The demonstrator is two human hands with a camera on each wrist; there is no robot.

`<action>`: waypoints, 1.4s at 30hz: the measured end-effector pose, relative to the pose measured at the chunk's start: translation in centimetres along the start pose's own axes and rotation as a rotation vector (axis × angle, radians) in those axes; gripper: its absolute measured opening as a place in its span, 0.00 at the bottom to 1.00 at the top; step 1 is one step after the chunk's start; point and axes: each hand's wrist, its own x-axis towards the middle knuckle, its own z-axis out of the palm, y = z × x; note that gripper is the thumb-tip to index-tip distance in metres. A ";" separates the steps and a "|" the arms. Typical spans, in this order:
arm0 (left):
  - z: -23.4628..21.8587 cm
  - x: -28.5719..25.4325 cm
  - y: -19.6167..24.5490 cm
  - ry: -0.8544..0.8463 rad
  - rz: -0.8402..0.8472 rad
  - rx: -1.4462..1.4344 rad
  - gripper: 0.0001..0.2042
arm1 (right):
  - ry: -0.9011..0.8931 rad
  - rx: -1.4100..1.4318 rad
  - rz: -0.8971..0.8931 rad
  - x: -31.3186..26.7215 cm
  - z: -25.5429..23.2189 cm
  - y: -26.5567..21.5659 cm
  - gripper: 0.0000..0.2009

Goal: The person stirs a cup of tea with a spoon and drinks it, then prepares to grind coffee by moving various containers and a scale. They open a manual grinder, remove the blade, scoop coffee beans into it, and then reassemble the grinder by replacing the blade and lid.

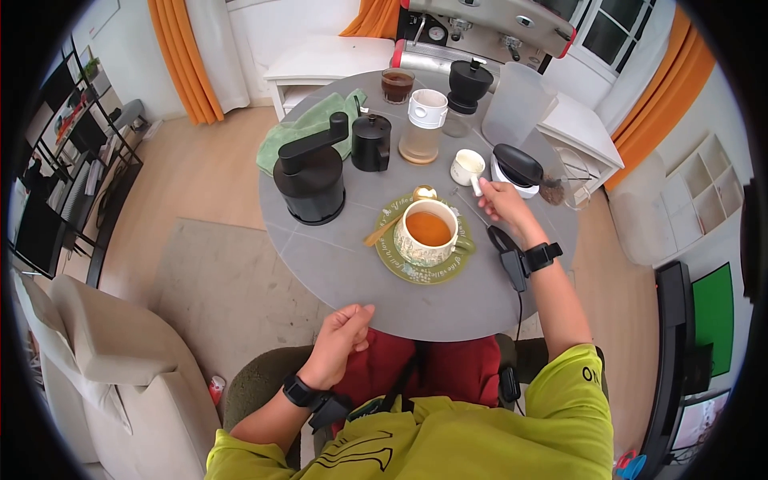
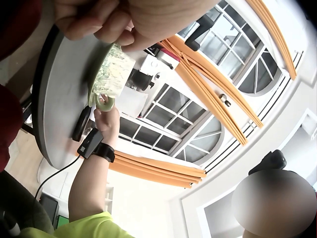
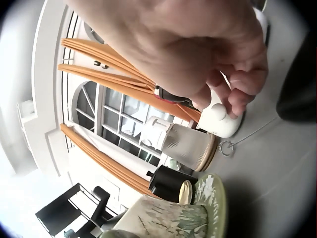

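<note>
My right hand (image 1: 504,204) pinches the handle of a small white pitcher (image 1: 466,166) at the table's right side. In the right wrist view the fingers curl at the knob-like end of the pitcher's (image 3: 218,121) handle. My left hand (image 1: 340,340) hangs loosely curled at the near table edge, holding nothing. Between the hands, a floral cup (image 1: 424,250) of orange-brown drink stands on a green saucer (image 1: 432,278). A wooden-handled spoon (image 1: 384,230) lies on that saucer. Beside the right hand, a milk frother's coil whisk (image 3: 227,148) rests on the table.
On the round grey table (image 1: 384,308) stand a black hand-crank grinder (image 1: 310,188), a black lidded pot (image 1: 370,144), a glass brewer (image 1: 420,140), a brown drink glass (image 1: 397,86) and a translucent jug (image 1: 516,108). A green towel (image 1: 308,128) lies left. An espresso machine (image 1: 488,32) stands behind.
</note>
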 end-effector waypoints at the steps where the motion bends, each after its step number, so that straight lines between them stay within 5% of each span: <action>1: 0.0 0.0 0.1 -0.002 0.007 -0.004 0.17 | -0.065 0.131 0.051 0.4 0.2 0.2 0.20; 15: 0.3 -0.3 0.3 -0.021 0.027 -0.016 0.17 | -0.399 1.130 0.440 2.5 0.1 0.5 0.14; 24: 0.4 -0.3 0.3 -0.021 0.019 -0.006 0.17 | -0.181 0.880 -0.004 2.2 -3.0 -9.2 0.11; 29: 0.4 -0.4 0.5 -0.016 0.033 -0.010 0.17 | -0.019 0.504 -0.319 2.6 -2.3 -13.6 0.12; 37: 0.4 -0.5 0.8 -0.010 0.037 0.012 0.16 | 0.236 0.028 -0.347 3.9 0.9 -14.2 0.12; 39: 0.4 -0.5 0.7 -0.008 0.035 0.011 0.16 | 0.438 -0.350 -0.536 4.2 1.2 -13.8 0.14; 42: 0.3 -0.4 0.6 -0.011 0.026 0.015 0.16 | 0.514 -0.473 -0.610 3.4 1.6 -14.1 0.14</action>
